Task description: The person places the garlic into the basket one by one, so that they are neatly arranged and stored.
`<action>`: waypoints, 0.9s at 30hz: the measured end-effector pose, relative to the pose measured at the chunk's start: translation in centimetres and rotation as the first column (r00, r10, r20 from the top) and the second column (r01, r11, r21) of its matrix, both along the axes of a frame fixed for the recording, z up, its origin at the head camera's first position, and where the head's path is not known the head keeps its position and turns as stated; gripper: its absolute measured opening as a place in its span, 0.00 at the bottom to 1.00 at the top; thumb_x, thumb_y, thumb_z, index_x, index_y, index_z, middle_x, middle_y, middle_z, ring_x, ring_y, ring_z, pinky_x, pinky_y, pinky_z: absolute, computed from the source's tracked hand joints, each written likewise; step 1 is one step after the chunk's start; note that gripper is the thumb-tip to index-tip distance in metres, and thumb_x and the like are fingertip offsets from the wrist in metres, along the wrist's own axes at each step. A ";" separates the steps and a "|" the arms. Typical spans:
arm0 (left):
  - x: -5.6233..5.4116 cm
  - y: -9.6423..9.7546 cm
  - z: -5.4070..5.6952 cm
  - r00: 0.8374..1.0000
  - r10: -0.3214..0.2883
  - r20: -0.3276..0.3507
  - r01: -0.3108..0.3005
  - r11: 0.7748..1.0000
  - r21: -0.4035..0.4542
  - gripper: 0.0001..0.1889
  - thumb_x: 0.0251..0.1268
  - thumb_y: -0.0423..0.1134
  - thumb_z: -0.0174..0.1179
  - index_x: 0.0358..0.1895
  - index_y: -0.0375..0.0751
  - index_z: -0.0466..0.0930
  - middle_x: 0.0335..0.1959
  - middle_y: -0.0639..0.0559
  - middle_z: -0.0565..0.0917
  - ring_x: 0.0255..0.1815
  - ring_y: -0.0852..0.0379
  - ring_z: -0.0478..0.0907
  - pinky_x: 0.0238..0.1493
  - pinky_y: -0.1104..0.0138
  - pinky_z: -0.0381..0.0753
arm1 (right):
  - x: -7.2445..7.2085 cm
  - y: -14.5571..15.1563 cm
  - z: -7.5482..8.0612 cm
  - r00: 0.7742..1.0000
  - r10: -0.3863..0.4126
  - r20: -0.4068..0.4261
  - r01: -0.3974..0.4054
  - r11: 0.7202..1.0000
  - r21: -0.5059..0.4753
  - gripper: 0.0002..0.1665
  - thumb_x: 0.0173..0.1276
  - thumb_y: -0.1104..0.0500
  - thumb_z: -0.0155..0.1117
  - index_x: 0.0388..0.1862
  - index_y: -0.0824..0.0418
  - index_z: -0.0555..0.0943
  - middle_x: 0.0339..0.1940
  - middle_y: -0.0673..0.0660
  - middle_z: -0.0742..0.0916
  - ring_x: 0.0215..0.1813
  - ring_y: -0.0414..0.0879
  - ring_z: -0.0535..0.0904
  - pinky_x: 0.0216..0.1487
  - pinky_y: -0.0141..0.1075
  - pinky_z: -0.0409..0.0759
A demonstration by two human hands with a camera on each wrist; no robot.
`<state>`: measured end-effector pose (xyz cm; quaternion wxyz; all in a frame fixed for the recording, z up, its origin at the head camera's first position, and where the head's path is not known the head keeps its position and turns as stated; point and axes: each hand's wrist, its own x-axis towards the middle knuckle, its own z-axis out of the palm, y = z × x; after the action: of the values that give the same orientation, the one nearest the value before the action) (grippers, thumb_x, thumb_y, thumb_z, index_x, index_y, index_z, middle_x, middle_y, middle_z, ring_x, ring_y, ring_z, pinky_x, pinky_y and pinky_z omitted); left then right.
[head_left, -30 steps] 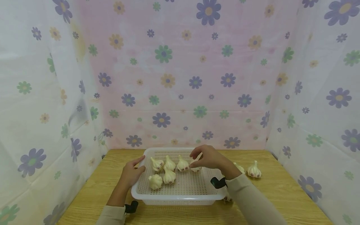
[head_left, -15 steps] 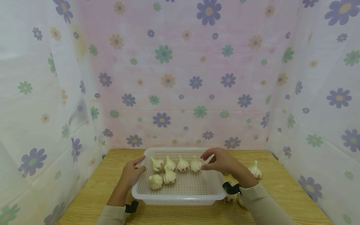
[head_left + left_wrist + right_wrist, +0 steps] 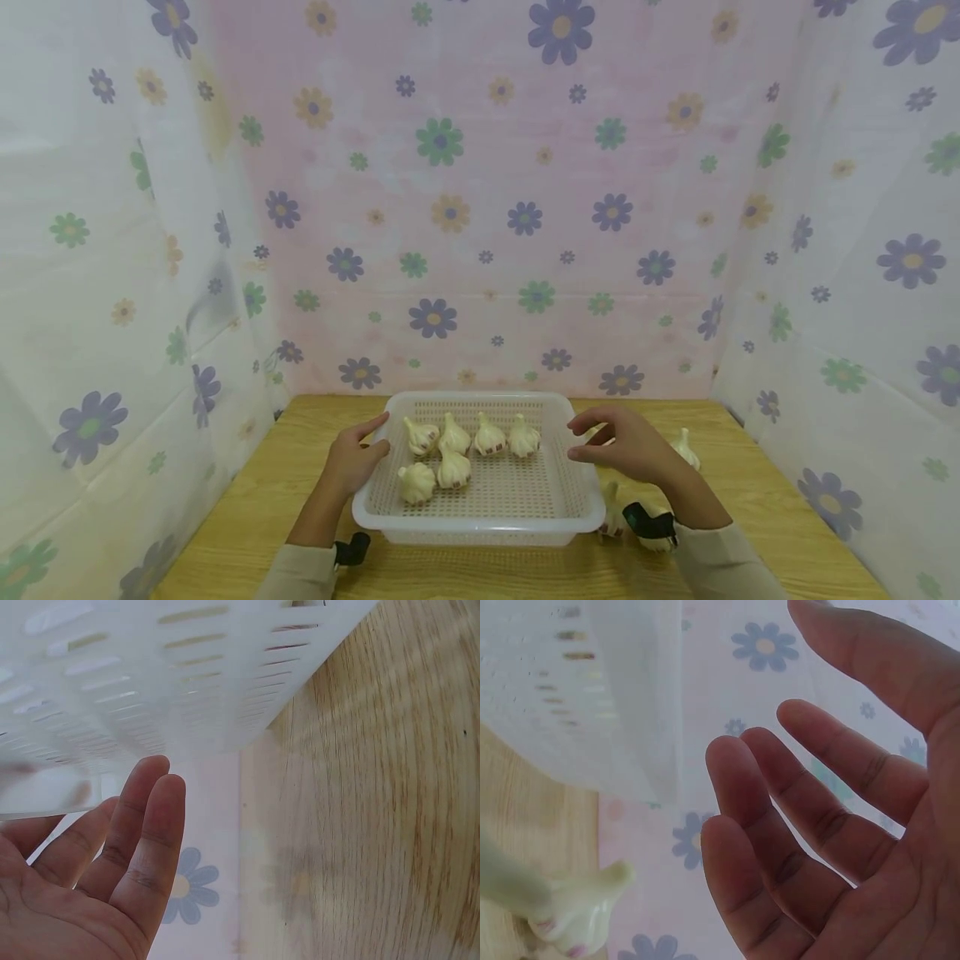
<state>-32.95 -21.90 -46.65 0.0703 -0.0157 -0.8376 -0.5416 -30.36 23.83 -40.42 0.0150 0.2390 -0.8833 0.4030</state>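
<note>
The white basket [image 3: 491,525] lies with its long axis running side to side. Inside it are six garlic bulbs [image 3: 523,437]: four along its far side and two nearer its front, left of its middle. The far-left bulb [image 3: 422,437] tips its stalk toward the basket's left rim; the near-left bulb [image 3: 417,483] points its stalk left too, while the other stalks point mostly upward. The person's left hand [image 3: 352,458] rests at the basket's left rim, thumb and index finger spread over it. Their right hand [image 3: 626,446], loosely curved with a wide gap between thumb and fingers, holds nothing beside the basket's right rim. More garlic [image 3: 612,512] stands right of the basket, partly hidden.
</note>
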 end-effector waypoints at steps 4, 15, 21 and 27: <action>-0.1 0.0 0.0 1.000 0.001 -0.006 -0.001 1.000 -0.003 0.31 0.65 0.37 0.60 0.75 0.51 0.74 0.68 0.29 0.77 0.39 0.49 0.89 0.30 0.59 0.89 | 0.3 1.2 -0.6 1.000 -0.005 -0.016 0.005 1.000 0.006 0.28 0.64 0.44 0.76 0.58 0.56 0.85 0.58 0.60 0.86 0.47 0.48 0.87 0.41 0.35 0.87; -0.2 -0.2 -0.2 1.000 0.007 -0.001 -0.007 1.000 -0.008 0.31 0.66 0.37 0.60 0.75 0.51 0.74 0.71 0.31 0.75 0.41 0.48 0.89 0.31 0.58 0.89 | 1.1 4.7 -2.0 1.000 0.015 0.025 -0.014 1.000 -0.016 0.23 0.68 0.48 0.73 0.60 0.52 0.83 0.60 0.63 0.85 0.56 0.59 0.85 0.47 0.35 0.86; -0.3 -0.2 -0.2 1.000 -0.002 -0.008 0.002 1.000 -0.014 0.31 0.66 0.38 0.60 0.75 0.53 0.74 0.72 0.32 0.75 0.44 0.48 0.89 0.31 0.59 0.88 | 1.4 7.6 -2.4 0.998 0.034 0.047 -0.033 0.999 -0.006 0.25 0.70 0.51 0.71 0.65 0.54 0.81 0.62 0.64 0.85 0.58 0.59 0.84 0.51 0.35 0.86; -0.2 -0.2 -0.3 1.000 -0.023 -0.013 0.023 0.999 -0.023 0.31 0.68 0.38 0.59 0.75 0.55 0.73 0.75 0.36 0.71 0.53 0.45 0.87 0.33 0.60 0.86 | 1.2 10.0 -3.4 0.987 0.099 0.128 -0.091 0.993 -0.072 0.29 0.72 0.57 0.69 0.69 0.65 0.77 0.66 0.73 0.80 0.60 0.63 0.83 0.51 0.35 0.86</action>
<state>-33.18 -22.12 -46.92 0.0693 -0.0298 -0.8431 -0.5324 -29.20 33.84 -43.82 -0.0545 0.2533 -0.8561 0.4471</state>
